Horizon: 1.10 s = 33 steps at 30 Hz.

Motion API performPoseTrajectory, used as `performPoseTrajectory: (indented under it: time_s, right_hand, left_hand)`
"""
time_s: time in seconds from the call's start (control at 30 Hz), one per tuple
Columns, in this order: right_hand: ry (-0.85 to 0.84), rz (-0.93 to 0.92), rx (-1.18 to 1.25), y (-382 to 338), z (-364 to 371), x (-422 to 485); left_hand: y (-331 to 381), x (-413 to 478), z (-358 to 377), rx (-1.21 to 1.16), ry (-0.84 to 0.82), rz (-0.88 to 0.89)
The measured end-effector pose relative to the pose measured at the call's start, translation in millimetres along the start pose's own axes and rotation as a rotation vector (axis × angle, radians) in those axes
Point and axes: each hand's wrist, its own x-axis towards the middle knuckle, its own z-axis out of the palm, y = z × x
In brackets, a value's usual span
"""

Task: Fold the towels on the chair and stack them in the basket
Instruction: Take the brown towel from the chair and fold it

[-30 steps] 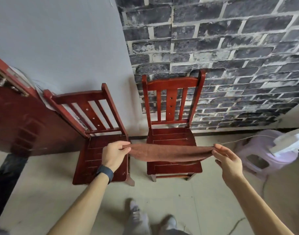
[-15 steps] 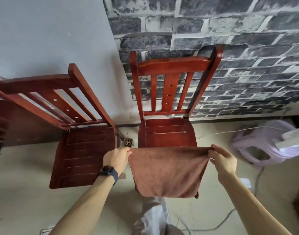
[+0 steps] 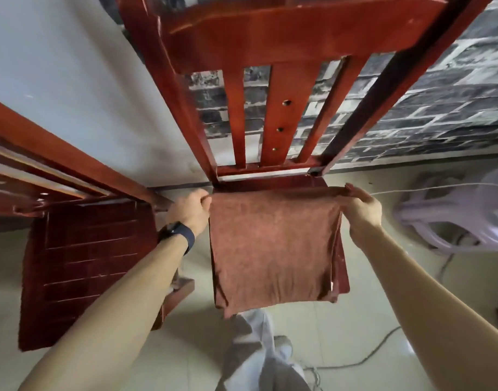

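"Now, entry one: where is the towel?" asks my note-taker.

"Brown towel (image 3: 273, 244) lies spread over the seat of the chair (image 3: 284, 32). Far edge is up by the backrest, and the near edge droops past the seat's front. My reading of why: the flat wood gives me a surface to fold on."

"Hands?"

"Left hand (image 3: 190, 210) is at the far corner on the chair's left side, with thumb and curled fingers (image 3: 204, 200) pinching the cloth. Right hand (image 3: 360, 207) is at the far corner on the chair's right side. Its fingers (image 3: 355, 193) are nearly straight and close together, nipping the edge against the thumb, as far as I can tell. Both corners are held level, so the edge runs taut and square to the backrest."

"Stage?"

"Judgement: laying it out flat ahead of a fold. Cannot tell whether the cloth is already doubled. Basket not in view. A second chair (image 3: 81, 266) stands just left of this chair, and a pale plastic stool (image 3: 451, 218) is on the floor to its right."
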Motion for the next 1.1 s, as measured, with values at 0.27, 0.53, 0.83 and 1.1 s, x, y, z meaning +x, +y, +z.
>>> performPoseTrajectory:
  time_s: [0.27,0.53,0.83,1.1]
  right_hand:
    - [-0.196,0.067,-0.726,73.3,-4.9,14.1]
    - [-0.182,0.230,-1.008,206.2,-58.2,-40.9]
    - [-0.054,0.242,-0.872,236.8,-54.6,-25.8]
    - [-0.049,0.297,-0.431,215.3,-69.7,-34.1]
  left_hand:
    - [-27.2,-10.9,81.1,-0.243,-0.198,-0.235]
    - [-84.1,-124.4,172.5,-0.402,-0.304,-0.578]
    - [-94.7,-122.1,190.6,-0.303,-0.259,-0.482]
    - [-95.9,-129.0,177.4,-0.527,-0.199,-0.643]
